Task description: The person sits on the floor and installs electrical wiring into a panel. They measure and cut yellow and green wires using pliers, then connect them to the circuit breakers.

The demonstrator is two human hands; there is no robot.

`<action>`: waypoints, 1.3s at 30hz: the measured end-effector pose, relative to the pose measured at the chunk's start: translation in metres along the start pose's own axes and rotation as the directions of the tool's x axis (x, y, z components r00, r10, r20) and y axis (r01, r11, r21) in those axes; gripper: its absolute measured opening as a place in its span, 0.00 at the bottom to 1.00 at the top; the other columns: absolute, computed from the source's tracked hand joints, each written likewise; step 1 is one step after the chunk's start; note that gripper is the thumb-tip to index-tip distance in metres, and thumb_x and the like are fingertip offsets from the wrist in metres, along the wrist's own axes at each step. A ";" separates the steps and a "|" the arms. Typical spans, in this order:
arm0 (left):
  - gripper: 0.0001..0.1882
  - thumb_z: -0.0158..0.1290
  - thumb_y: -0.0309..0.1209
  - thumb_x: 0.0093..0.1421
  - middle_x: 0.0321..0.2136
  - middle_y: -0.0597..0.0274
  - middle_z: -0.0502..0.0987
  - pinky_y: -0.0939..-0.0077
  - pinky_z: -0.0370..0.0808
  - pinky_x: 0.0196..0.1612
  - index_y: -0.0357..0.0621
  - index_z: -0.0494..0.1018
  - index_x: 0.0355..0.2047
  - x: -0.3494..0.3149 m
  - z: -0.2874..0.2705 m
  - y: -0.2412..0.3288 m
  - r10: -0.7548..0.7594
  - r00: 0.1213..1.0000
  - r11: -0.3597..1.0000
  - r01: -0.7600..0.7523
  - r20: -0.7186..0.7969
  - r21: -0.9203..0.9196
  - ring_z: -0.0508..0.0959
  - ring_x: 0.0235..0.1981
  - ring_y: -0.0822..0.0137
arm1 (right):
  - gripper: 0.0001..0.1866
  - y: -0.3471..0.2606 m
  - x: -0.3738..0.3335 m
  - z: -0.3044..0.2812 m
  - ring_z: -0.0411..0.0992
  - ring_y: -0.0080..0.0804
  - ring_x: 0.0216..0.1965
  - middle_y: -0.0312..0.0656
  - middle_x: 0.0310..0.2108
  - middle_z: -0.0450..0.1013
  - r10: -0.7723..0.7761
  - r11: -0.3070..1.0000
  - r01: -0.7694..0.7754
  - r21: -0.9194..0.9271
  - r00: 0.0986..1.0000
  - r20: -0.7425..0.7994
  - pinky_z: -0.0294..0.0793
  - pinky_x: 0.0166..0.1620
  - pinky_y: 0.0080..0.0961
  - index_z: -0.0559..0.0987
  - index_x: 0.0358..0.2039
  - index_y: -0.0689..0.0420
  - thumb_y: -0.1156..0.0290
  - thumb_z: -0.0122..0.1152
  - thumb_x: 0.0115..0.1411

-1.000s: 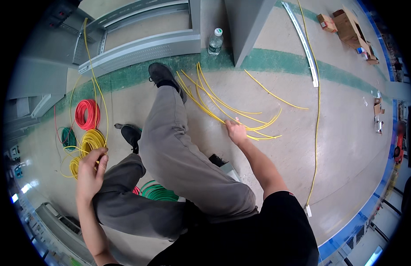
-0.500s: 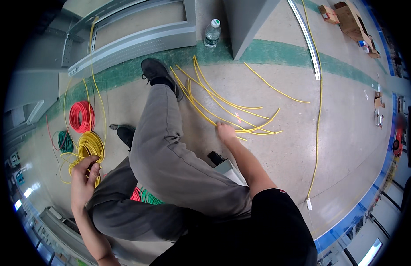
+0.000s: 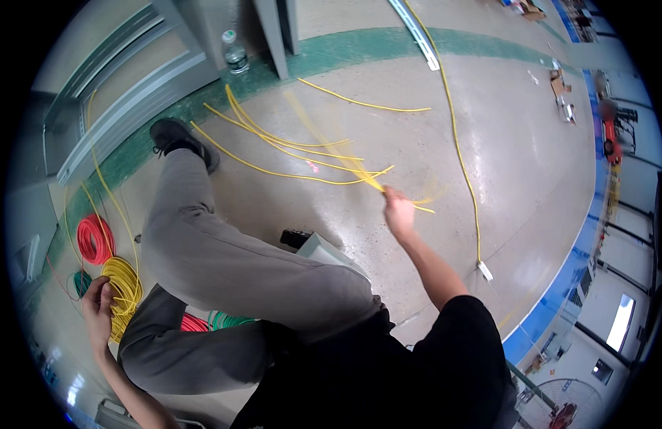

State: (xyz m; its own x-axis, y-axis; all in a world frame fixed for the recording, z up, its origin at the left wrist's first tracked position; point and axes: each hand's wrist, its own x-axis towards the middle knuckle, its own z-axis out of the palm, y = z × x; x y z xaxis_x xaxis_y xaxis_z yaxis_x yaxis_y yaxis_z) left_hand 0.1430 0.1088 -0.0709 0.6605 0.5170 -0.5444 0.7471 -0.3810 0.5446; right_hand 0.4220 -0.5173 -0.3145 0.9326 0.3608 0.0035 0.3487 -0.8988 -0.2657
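The right hand is moving right, pulling a blurry bunch of yellow wires. At left, the left hand is curling by the yellow wire coil; I cannot tell if it is gripping. Then loose yellow wires are lying on the floor. Rightmost, the right grip is pinching its bunch.

The bundle of yellow wires gripped by the right hand is smeared by motion, so its strands cannot be counted. Whether the yellow coil is touched by the left hand cannot be told. The near green coil, the near red coil and the pale box are partly covered by the legs; the dark object beside the box cannot be identified. The white rail and long yellow cable are cut off by the far edge.
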 end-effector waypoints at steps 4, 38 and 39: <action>0.18 0.47 0.38 0.69 0.25 0.67 0.72 0.84 0.64 0.19 0.33 0.71 0.47 0.003 -0.004 -0.011 -0.003 1.000 0.999 0.004 -0.031 0.039 0.71 0.22 0.78 | 0.07 0.069 -0.056 -0.053 0.77 0.52 0.34 0.52 0.30 0.78 0.473 0.868 -0.466 -0.171 0.881 0.005 0.76 0.34 0.45 0.78 0.36 0.56 0.74 0.54 0.59; 0.14 0.47 0.32 0.67 0.23 0.61 0.75 0.81 0.69 0.21 0.31 0.73 0.43 -0.043 0.024 -0.026 -0.167 0.978 0.985 0.172 -0.126 0.032 0.75 0.22 0.74 | 0.23 -0.139 0.116 0.190 0.67 0.41 0.55 0.45 0.53 0.67 -0.089 0.971 0.185 -0.153 0.868 0.488 0.69 0.54 0.47 0.70 0.51 0.57 0.65 0.61 0.55; 0.14 0.47 0.32 0.67 0.23 0.61 0.75 0.81 0.69 0.21 0.31 0.73 0.43 -0.041 0.023 -0.029 -0.175 0.974 0.984 0.177 -0.144 0.001 0.75 0.22 0.74 | 0.16 -0.132 0.099 0.205 0.70 0.40 0.51 0.44 0.49 0.70 -0.100 0.971 0.183 -0.152 0.893 0.440 0.73 0.49 0.44 0.72 0.46 0.56 0.68 0.57 0.56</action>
State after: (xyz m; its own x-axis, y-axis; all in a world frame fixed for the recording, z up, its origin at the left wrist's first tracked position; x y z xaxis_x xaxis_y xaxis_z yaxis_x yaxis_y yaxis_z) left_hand 0.0961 0.0804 -0.0788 0.5020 0.6804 -0.5339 0.8522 -0.2839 0.4394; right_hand 0.4498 -0.3122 -0.4769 0.7569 0.5212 -0.3943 0.5236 -0.8447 -0.1114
